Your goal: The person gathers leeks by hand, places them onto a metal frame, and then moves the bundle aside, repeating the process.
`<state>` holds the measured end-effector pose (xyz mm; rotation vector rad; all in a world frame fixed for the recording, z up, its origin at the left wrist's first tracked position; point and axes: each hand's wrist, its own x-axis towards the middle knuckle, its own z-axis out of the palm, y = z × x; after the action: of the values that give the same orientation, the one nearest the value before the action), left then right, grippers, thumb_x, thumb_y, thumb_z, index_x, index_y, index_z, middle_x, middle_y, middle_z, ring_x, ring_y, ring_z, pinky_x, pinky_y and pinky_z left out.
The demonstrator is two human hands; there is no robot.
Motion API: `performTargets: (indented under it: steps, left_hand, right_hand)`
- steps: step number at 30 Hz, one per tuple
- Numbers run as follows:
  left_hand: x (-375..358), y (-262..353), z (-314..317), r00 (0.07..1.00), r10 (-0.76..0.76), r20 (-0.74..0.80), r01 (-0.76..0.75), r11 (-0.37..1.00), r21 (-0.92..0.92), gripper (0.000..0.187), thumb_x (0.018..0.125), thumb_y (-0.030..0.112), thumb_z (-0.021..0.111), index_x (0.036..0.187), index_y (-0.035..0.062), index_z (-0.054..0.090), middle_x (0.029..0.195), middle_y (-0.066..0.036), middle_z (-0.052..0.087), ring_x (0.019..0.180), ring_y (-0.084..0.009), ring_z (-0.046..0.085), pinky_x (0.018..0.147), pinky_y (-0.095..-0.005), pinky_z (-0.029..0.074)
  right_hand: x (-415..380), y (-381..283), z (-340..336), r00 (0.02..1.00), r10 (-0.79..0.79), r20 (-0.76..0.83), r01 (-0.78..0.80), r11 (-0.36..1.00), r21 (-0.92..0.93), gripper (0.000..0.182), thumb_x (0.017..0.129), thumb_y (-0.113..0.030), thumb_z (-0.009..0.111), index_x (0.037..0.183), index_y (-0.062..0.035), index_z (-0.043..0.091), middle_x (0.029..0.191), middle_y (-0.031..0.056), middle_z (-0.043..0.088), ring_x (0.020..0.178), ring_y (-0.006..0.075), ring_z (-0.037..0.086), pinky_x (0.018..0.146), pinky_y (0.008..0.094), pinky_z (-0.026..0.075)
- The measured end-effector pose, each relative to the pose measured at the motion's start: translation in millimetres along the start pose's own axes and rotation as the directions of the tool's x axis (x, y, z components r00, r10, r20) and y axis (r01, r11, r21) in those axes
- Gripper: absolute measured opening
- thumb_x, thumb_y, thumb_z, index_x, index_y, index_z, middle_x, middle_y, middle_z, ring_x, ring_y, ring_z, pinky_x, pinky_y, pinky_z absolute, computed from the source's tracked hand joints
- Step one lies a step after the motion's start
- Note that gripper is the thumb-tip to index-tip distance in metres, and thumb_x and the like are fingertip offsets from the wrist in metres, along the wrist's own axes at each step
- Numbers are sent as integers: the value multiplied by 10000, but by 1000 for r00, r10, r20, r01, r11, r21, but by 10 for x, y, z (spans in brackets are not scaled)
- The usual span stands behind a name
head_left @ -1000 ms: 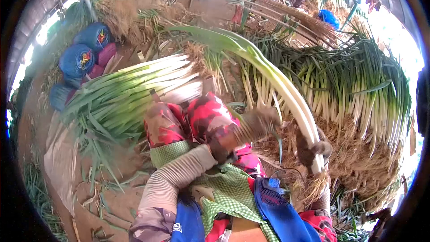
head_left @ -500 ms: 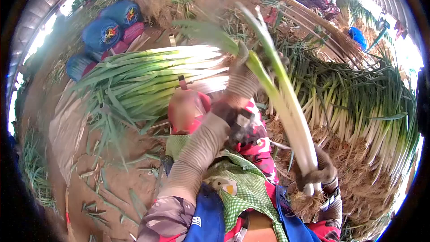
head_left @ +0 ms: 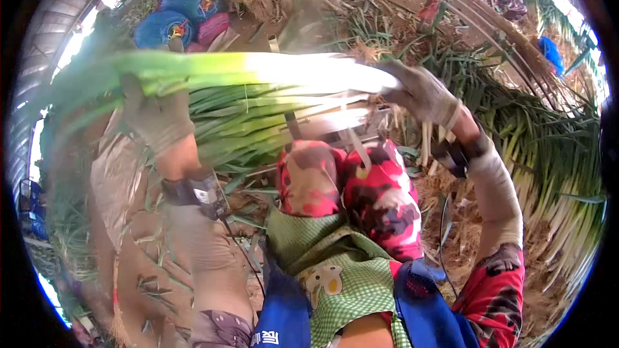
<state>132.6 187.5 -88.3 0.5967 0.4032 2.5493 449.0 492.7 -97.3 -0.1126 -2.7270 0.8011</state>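
Note:
A few long green onions stretch level across the front of me, held between both hands and blurred by motion. My left hand, gloved, is closed round their green leaves, its thumb up over the near side. On the other end, my right hand, also gloved, grips the white stalks near the roots, which its fingers hide. Beneath and overlapped by them in this view lies a thick row of green onions, leaves to the left and white ends to the right, just beyond my knees.
A big pile of green onions covers the right side, roots toward me. Blue net bundles and a pink one lie at the upper left. Loose leaves litter the dirt floor. A pale sheet lies at the left.
The held green onions have swung from steeply upright at my right to level over the row. My left hand has moved left onto the leaves; my right hand has risen with the root end.

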Motion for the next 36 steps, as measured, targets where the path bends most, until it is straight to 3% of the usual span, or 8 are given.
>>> performTargets:
  steps: [4,8,12,17,20,24,31,36]
  left_hand:
    - [89,-447,-752,865,-185,-466,304,933,194,358,814,270,729,1010,5,590,946,-110,647,786,-223,635,660,-338,558]
    - [-239,-530,-1154,653,-222,-724,749,330,574,414,829,307,687,1106,27,560,1101,-132,593,977,-282,584,830,-432,489]
    - [-319,-680,-1048,994,81,-69,91,-326,941,514,854,453,597,1163,45,551,1239,-134,539,1204,-334,469,1013,-547,346]
    - [121,-1275,-1157,850,-284,444,-408,-887,214,704,893,650,359,1274,86,537,1307,-148,495,1295,-374,368,1065,-573,218]
    - [235,-1394,-822,920,-340,-195,-325,-940,107,683,914,618,342,1384,134,452,1390,-152,431,1320,-374,338,1082,-564,201]
    - [183,-1282,-1731,730,-484,482,-526,-849,-56,613,955,572,306,1393,171,453,1200,-144,522,1104,-310,481,972,-518,337]
    - [355,-1326,-1775,805,-427,411,-464,-886,-12,482,979,470,339,1432,309,376,1435,-47,401,1224,-336,414,1038,-512,293]
    - [326,-1301,-1852,810,-424,406,-435,-898,-69,476,985,449,343,1432,291,380,1444,-40,393,1223,-345,408,1042,-509,287]
  right_hand:
    - [787,1241,696,995,-60,-77,59,998,-25,402,845,-265,631,1194,-99,525,954,170,658,886,355,642,754,440,496]
    - [988,1922,1436,934,323,153,-282,929,-241,271,877,-261,583,1085,-87,583,1023,176,636,941,361,618,802,448,491]
    - [941,2021,1526,974,207,89,-185,961,-207,293,834,-247,609,1092,-112,579,1006,183,630,927,383,610,798,463,477]
    - [800,1989,1742,973,155,-172,-219,860,-461,364,815,-221,626,1138,-76,541,1055,177,591,967,379,573,841,470,441]
    - [812,1792,1858,975,173,-142,-208,933,-293,366,873,-179,545,1221,-76,498,1195,169,489,1111,349,467,974,504,341]
    - [732,2199,2359,946,-250,-206,125,868,-481,371,890,-151,488,1256,-94,516,1188,154,527,1262,355,384,1078,567,272]
    - [-66,1765,1449,857,73,-511,-110,993,-42,409,738,-107,636,1140,-82,564,1117,145,561,1050,345,520,874,443,447]
    - [-1815,2434,1642,522,750,-405,-696,650,306,176,821,-89,557,990,-46,582,840,176,597,792,352,596,689,438,469]
